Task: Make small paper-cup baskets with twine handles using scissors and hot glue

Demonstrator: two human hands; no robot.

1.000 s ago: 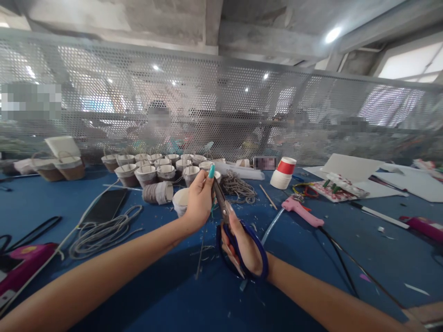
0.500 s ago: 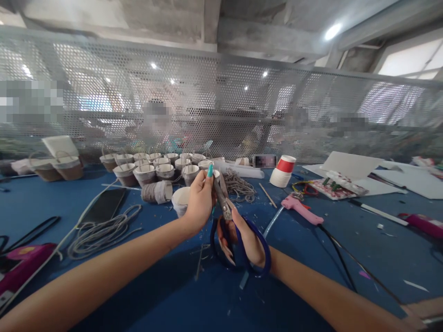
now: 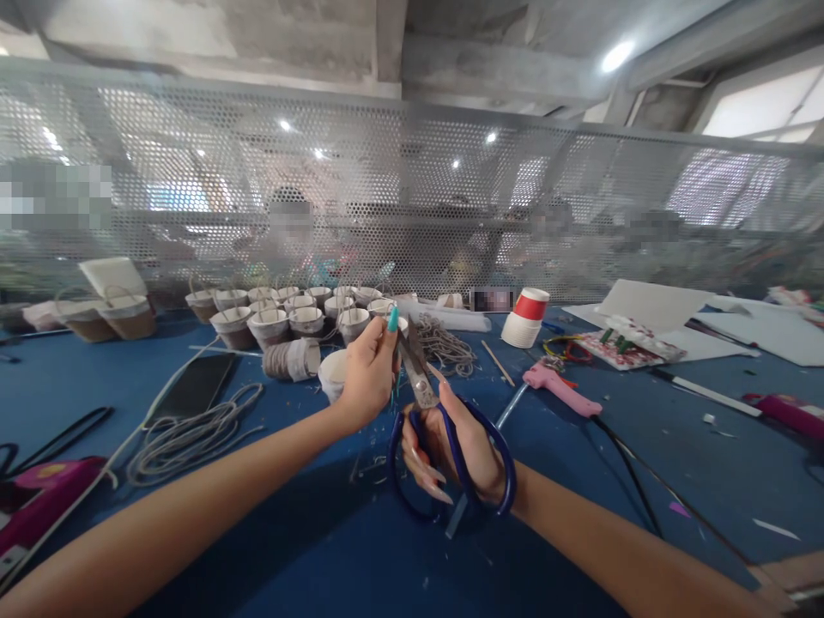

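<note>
My right hand point(image 3: 473, 446) is wrapped round the dark blue handles of a large pair of scissors point(image 3: 421, 388). The blades are parted and point up and away, reaching my left hand point(image 3: 370, 373). That hand is closed in a pinch, a teal nail showing on the thumb; what sits between its fingertips is too small and hidden to name. Just behind the left wrist stands a white paper cup point(image 3: 331, 375). To its left a cup wound with grey cord point(image 3: 292, 359) lies on its side. Bits of trimmed thread are scattered on the blue table point(image 3: 309, 532) below.
Several small handled buckets point(image 3: 270, 326) line the back. A grey cord bundle point(image 3: 444, 343) and a coil of cord point(image 3: 193, 438) lie near a black phone point(image 3: 196, 384). At right are a pink glue gun point(image 3: 563, 390), stacked paper cups point(image 3: 521, 330) and white sheets point(image 3: 653, 305). A perforated screen point(image 3: 412, 189) stands behind.
The scissor handles have spread wider and the blades have parted. My right hand has shifted slightly and turned. My left hand stays in nearly the same spot, still pinching.
</note>
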